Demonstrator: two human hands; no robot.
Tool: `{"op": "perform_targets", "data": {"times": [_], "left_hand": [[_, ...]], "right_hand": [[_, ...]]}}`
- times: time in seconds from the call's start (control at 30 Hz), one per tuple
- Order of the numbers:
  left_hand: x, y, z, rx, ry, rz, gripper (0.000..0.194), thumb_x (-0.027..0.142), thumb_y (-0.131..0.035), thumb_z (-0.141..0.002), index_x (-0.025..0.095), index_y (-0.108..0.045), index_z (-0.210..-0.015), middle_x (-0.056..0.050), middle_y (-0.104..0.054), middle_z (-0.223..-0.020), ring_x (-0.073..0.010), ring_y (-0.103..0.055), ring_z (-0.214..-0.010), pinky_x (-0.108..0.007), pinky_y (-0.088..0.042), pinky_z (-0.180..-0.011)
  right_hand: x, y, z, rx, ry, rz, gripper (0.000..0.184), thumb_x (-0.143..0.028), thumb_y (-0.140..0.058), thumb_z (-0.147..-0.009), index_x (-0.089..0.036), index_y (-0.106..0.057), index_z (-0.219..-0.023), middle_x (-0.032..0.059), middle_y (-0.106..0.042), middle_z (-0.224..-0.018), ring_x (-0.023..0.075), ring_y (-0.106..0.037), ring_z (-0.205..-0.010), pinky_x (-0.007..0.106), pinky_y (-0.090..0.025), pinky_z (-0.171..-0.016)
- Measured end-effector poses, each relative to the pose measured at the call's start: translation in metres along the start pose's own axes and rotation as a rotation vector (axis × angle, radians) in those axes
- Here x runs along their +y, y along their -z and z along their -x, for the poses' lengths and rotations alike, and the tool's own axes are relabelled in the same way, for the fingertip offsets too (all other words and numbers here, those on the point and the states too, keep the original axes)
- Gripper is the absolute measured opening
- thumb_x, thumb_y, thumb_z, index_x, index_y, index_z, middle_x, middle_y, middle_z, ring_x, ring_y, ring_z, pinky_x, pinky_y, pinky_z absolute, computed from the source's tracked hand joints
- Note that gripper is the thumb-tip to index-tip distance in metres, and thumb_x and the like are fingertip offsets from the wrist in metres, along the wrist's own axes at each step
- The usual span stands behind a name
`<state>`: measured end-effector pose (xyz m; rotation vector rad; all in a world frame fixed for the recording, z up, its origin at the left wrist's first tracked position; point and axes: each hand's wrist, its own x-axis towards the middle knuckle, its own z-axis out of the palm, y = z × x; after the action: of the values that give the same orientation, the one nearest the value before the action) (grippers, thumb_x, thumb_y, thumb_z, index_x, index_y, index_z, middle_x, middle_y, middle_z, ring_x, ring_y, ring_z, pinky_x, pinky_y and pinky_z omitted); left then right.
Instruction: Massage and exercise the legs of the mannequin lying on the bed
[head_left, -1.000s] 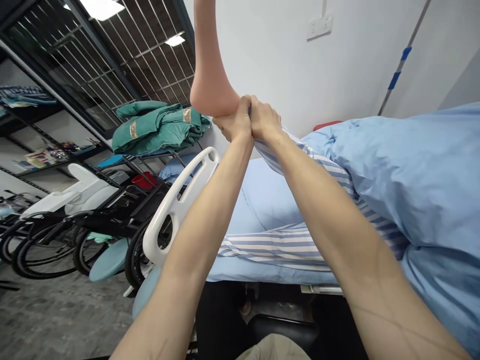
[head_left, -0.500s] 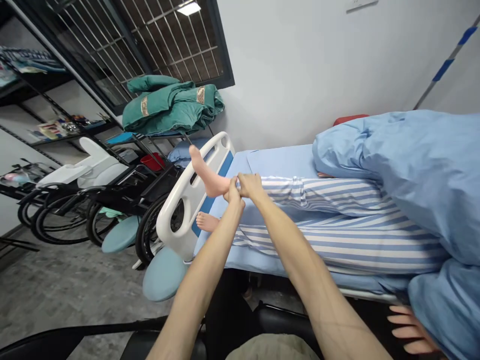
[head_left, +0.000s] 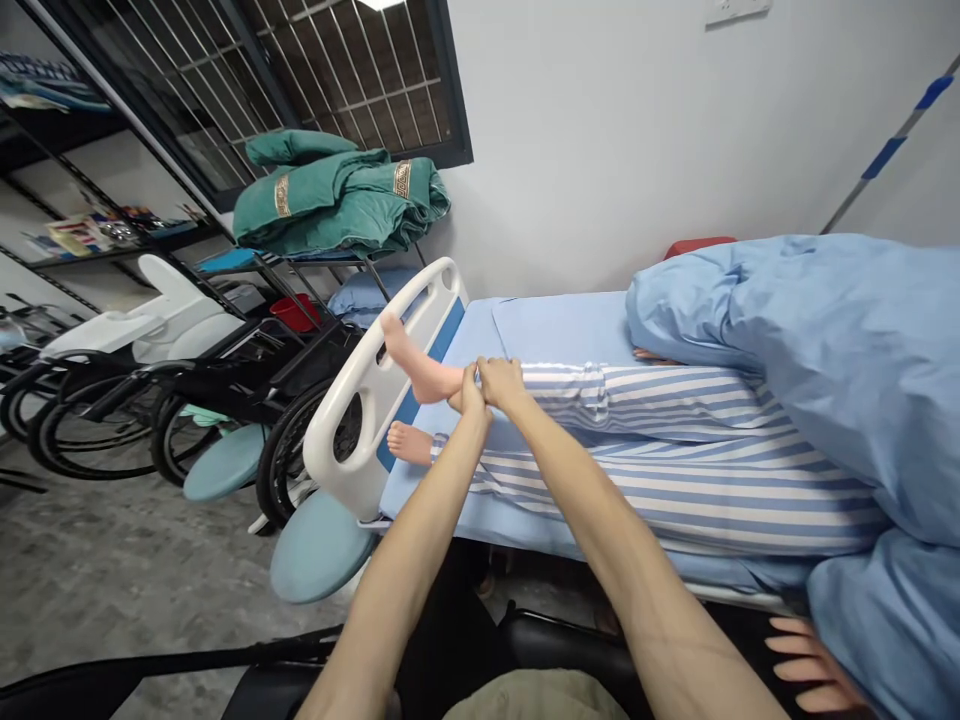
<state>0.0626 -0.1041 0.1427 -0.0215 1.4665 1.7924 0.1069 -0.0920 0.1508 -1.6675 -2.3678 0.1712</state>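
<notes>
A lifelike figure, probably a care manikin, lies on a hospital bed in blue-and-white striped pyjamas. My left hand wraps the raised leg just above its bare foot, near the ankle. My right hand grips the same leg beside it, at the striped trouser cuff. The raised foot tilts up toward the white plastic footboard without clearly touching it. The other bare foot rests on the blue sheet below my forearm. A blue blanket hides the figure's upper body.
Beyond the footboard stand black-wheeled wheelchairs with round pale-blue seats. A green quilted bundle sits on a rack by the barred window. Pale fingers or toes show at the lower right, below the blanket.
Compared with a second ago, the leg and my hands have come down from high near the wall to just above the bed. The last half second shows only slight shifts.
</notes>
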Motion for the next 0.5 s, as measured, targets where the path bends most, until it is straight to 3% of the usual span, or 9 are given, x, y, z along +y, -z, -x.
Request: {"op": "perform_targets", "data": {"times": [0.17, 0.33, 0.4, 0.5], "left_hand": [[0.051, -0.079, 0.068, -0.269, -0.319, 0.066, 0.026, 0.019, -0.077, -0.070, 0.016, -0.054, -0.082, -0.001, -0.065, -0.087, -0.0142, -0.067, -0.086, -0.024, -0.057, -0.068], [0.081, -0.156, 0.146, -0.495, -0.636, -0.035, 0.054, 0.029, -0.079, -0.070, 0.015, -0.048, -0.111, -0.008, -0.062, -0.118, -0.0139, -0.063, -0.105, -0.031, -0.051, -0.088], [0.087, -0.177, 0.172, -0.574, -0.678, -0.063, 0.061, 0.033, -0.079, -0.070, 0.015, -0.044, -0.117, -0.011, -0.058, -0.127, -0.0145, -0.060, -0.112, -0.032, -0.048, -0.093], [0.091, -0.192, 0.194, -0.645, -0.732, -0.109, 0.067, 0.037, -0.078, -0.072, 0.014, -0.040, -0.122, -0.014, -0.054, -0.132, -0.0153, -0.056, -0.118, -0.035, -0.046, -0.099]], "right_hand": [[0.034, 0.110, -0.008, 0.258, -0.056, -0.045, 0.033, -0.032, -0.036, -0.097, -0.015, -0.052, -0.121, 0.0202, -0.066, -0.118, 0.0306, -0.061, -0.111, 0.048, -0.040, -0.098], [0.091, 0.216, 0.004, 0.527, -0.112, -0.125, 0.045, -0.042, -0.040, -0.097, -0.009, -0.049, -0.126, 0.0200, -0.066, -0.119, 0.0330, -0.062, -0.112, 0.052, -0.046, -0.093], [0.111, 0.243, 0.011, 0.610, -0.134, -0.155, 0.051, -0.038, -0.021, -0.101, -0.004, -0.051, -0.123, 0.0220, -0.063, -0.122, 0.0335, -0.060, -0.116, 0.053, -0.044, -0.093], [0.130, 0.263, 0.014, 0.644, -0.113, -0.207, 0.066, -0.032, 0.002, -0.100, 0.000, -0.052, -0.121, 0.0239, -0.060, -0.125, 0.0328, -0.056, -0.122, 0.051, -0.043, -0.094]]}}
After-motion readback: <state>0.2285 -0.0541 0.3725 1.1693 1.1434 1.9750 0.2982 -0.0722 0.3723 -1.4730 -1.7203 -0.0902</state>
